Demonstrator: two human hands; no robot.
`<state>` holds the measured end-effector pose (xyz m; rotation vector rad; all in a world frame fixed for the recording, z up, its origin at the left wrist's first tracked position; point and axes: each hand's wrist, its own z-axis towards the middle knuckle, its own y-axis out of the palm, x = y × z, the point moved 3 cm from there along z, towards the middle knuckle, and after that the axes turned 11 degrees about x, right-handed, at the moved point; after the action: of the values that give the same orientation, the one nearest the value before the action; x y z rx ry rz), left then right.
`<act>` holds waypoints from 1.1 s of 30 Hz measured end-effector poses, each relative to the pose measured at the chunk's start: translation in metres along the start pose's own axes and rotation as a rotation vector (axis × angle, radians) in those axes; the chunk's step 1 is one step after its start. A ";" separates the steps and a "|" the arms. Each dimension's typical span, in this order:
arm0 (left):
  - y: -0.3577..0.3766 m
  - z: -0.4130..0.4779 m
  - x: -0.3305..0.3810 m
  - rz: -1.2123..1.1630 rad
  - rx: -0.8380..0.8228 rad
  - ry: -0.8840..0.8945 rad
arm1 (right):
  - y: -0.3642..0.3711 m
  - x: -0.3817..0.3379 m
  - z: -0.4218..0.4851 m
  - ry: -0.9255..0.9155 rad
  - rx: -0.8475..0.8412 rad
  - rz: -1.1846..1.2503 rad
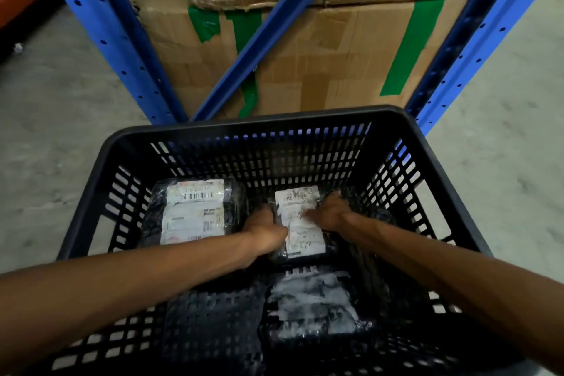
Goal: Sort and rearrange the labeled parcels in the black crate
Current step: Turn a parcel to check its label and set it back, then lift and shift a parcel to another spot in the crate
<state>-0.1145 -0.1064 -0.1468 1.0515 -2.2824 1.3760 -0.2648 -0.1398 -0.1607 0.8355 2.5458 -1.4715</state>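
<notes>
A black slatted crate (244, 128) fills the lower half of the head view. Three black-wrapped parcels with white labels lie inside. One parcel (193, 214) rests at the far left with its barcode label facing up. A second parcel (300, 224) sits at the far middle, and both hands grip it: my left hand (264, 230) on its left edge, my right hand (331, 212) on its right edge. A third parcel (314, 302) lies nearer to me, its label blurred.
Behind the crate stand blue perforated rack posts (100, 24) with a diagonal brace (268, 30). Large cardboard boxes (335, 55) with green tape sit on the rack. Grey concrete floor (52, 119) lies on both sides.
</notes>
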 end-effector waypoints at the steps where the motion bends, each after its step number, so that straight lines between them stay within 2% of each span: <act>1: -0.006 -0.014 0.003 0.037 -0.015 0.066 | -0.005 -0.001 -0.004 -0.039 -0.015 0.023; 3: -0.010 -0.045 0.003 0.146 -0.098 0.215 | -0.018 -0.003 -0.019 -0.187 -0.018 0.004; 6: -0.001 -0.088 -0.009 0.396 -0.312 0.480 | -0.040 -0.006 -0.057 -0.466 -0.069 -0.232; 8: 0.008 -0.107 -0.021 0.451 -0.425 0.612 | -0.044 0.000 -0.093 -0.555 -0.243 -0.376; 10: 0.016 -0.116 -0.031 0.462 -0.515 0.602 | -0.033 0.015 -0.125 -0.578 -0.444 -0.507; 12: 0.016 -0.114 -0.038 0.558 -0.486 0.587 | -0.015 0.030 -0.142 -0.598 -0.534 -0.629; 14: 0.012 -0.109 -0.039 0.661 -0.431 0.681 | -0.006 0.035 -0.149 -0.621 -0.477 -0.698; 17: 0.003 -0.108 -0.040 0.633 -0.429 0.729 | -0.005 0.036 -0.151 -0.661 -0.383 -0.684; 20: -0.005 -0.101 -0.031 0.457 -0.388 0.700 | -0.014 0.040 -0.146 -0.685 -0.268 -0.618; 24: -0.018 -0.092 -0.018 0.189 -0.200 0.590 | -0.027 0.034 -0.126 -0.702 -0.028 -0.491; 27: -0.025 -0.092 -0.008 0.126 -0.102 0.539 | -0.044 0.030 -0.110 -0.678 0.020 -0.317; 30: -0.059 -0.087 0.013 -0.088 0.014 0.426 | -0.076 0.030 -0.098 -0.593 0.010 0.037; 33: -0.098 -0.074 0.032 -0.519 0.001 0.134 | -0.112 0.023 -0.085 -0.425 0.067 0.597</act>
<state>-0.0771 -0.0854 -0.0273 1.3793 -1.7421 1.1845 -0.3230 -0.1036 -0.0361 1.0367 1.7467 -1.3517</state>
